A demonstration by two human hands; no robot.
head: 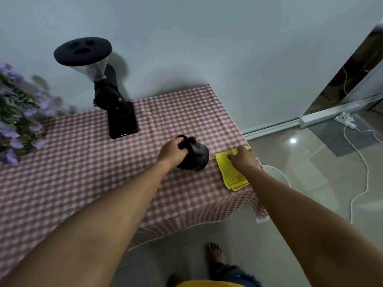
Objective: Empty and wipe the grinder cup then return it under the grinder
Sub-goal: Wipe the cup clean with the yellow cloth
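Note:
My left hand [172, 151] grips the black grinder cup [196, 157] by its handle, holding it just above the checkered table [83, 162] near the right side. My right hand [242, 157] lies flat with fingers spread on a folded yellow cloth [230, 175] at the table's right edge. The black grinder [112, 96] with its clear hopper and black lid stands at the back of the table; the platform of its base [123, 124] holds nothing.
Purple flowers [16, 112] crowd the table's left side. A white round object [276, 176] sits on the floor right of the table. A white cable [360, 158] and power strip lie on the tiled floor. My bare foot [215, 252] is below the table's front edge.

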